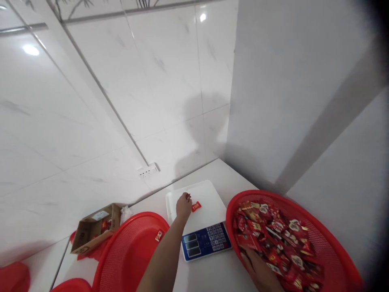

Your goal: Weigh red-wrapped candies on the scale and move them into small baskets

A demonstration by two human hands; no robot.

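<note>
My left hand is over the white pan of a digital weighing scale, its fingers closed on a small dark-red wrapped candy. Just right of that hand, one red wrapped candy lies on the pan. The scale's blue panel with keys and displays faces me. My right hand rests at the near left side of a large red basket, fingers stretched out against the heap of red and gold wrapped candies. Its fingertips touch the wrappers.
Left of the scale stands another red basket, with a single candy near its right side. A cardboard box with red packets sits behind it. A wall socket is above the white table, which meets two walls.
</note>
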